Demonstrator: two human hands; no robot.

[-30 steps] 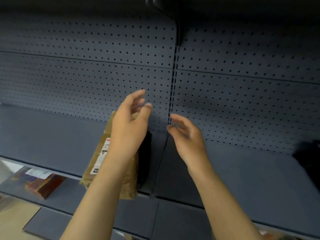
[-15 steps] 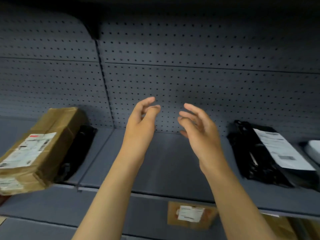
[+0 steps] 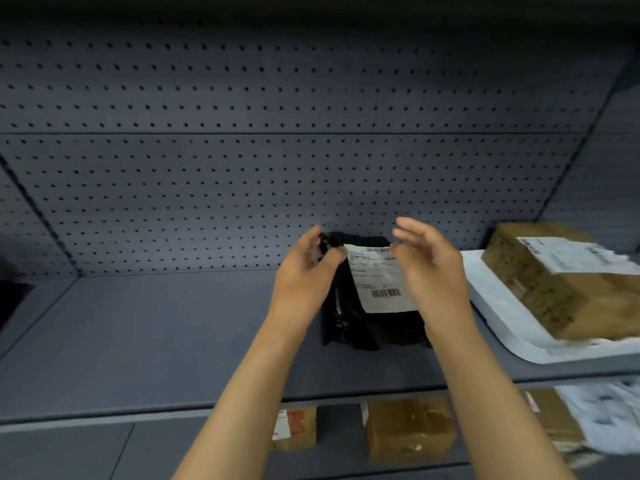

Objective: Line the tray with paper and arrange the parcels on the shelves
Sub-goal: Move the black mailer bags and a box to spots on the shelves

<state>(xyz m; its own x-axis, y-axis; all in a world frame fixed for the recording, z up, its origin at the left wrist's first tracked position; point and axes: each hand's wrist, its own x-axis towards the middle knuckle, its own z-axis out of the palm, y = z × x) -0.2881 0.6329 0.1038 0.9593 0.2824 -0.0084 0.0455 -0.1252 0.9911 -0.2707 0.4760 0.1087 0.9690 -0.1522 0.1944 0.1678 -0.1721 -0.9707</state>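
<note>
A black plastic parcel with a white shipping label leans against the pegboard at the back of the grey shelf. My left hand is at its upper left corner, thumb and fingers apart around the bag's edge. My right hand hovers open over the label's right side, covering part of the parcel. To the right lies a white tray with a brown cardboard parcel resting on it.
The perforated back panel closes off the shelf. On the lower shelf sit a small brown box, a taped brown parcel and a white bag. Something dark shows at the far left edge.
The view has swung to the right along the shelf. The black parcel, earlier off to the right, now sits between my two hands, and the tray with its box has come into view.
</note>
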